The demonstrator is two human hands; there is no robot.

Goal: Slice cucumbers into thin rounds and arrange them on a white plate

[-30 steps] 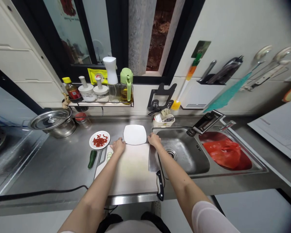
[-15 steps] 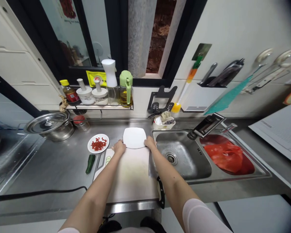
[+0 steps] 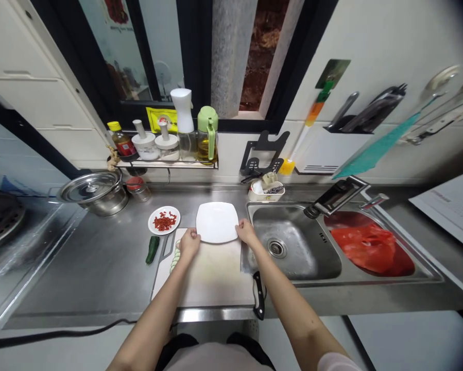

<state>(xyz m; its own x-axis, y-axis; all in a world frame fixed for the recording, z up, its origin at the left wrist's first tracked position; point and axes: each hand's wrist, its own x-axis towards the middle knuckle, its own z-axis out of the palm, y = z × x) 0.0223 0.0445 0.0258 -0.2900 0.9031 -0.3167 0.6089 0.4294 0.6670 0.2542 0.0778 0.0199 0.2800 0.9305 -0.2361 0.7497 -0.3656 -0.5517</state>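
Note:
A square white plate (image 3: 217,221) sits at the far end of the pale cutting board (image 3: 211,275), its near edge over the board. My left hand (image 3: 188,243) grips the plate's near left corner, fingers curled. My right hand (image 3: 247,232) holds the plate's right edge, fingers curled on it. Cucumber slices (image 3: 174,256) lie on the board beside my left wrist. A cleaver (image 3: 256,288) lies along the board's right edge, mostly hidden by my right forearm, black handle toward me.
A small round plate of chopped red chili (image 3: 164,220) and a cucumber end (image 3: 152,249) lie left of the board. The sink (image 3: 293,242) is right, with a red bag (image 3: 364,245) in the second basin. A steel pot (image 3: 94,189) and condiment shelf (image 3: 165,149) stand behind.
Both hands have closed on the white plate and drawn it toward me, so it now overlaps the board's far end. The camera has shifted slightly.

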